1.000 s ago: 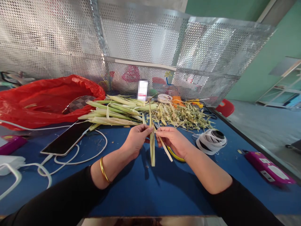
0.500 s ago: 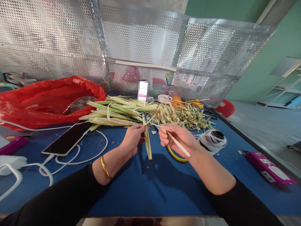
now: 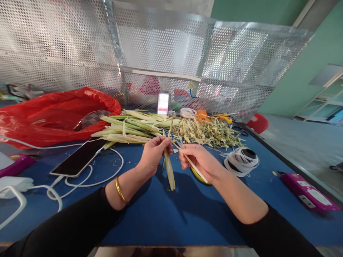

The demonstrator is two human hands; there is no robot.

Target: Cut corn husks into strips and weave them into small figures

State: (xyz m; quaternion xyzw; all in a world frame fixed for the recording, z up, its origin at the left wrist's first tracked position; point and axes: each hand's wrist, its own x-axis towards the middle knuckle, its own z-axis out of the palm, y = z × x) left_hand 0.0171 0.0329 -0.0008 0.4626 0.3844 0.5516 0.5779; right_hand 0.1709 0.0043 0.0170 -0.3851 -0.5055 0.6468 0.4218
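My left hand [image 3: 154, 153] pinches a pale green husk strip [image 3: 169, 169] that hangs down below the fingertips, with thin ends sticking up above them. To its right, my right hand [image 3: 198, 160] is closed on a narrow pale strip [image 3: 197, 168] that runs across the palm toward the wrist. Its thin end reaches toward my left fingertips; whether the two strips are joined is too small to tell. Behind my hands lie a pile of long green husks [image 3: 131, 127] and a heap of shredded dry pieces [image 3: 211, 132].
A red plastic bag [image 3: 53, 110], a dark phone [image 3: 79, 159] and white cables [image 3: 122, 164] lie left on the blue table [image 3: 150, 221]. At right are a white string roll [image 3: 241, 162] and a purple box [image 3: 308, 191]. A yellow ring [image 3: 199, 175] lies beneath my right hand.
My left hand has moved slightly up and right, closer to my right hand. The hanging strip reaches a little lower, and the strip in my right hand has shifted slightly left.
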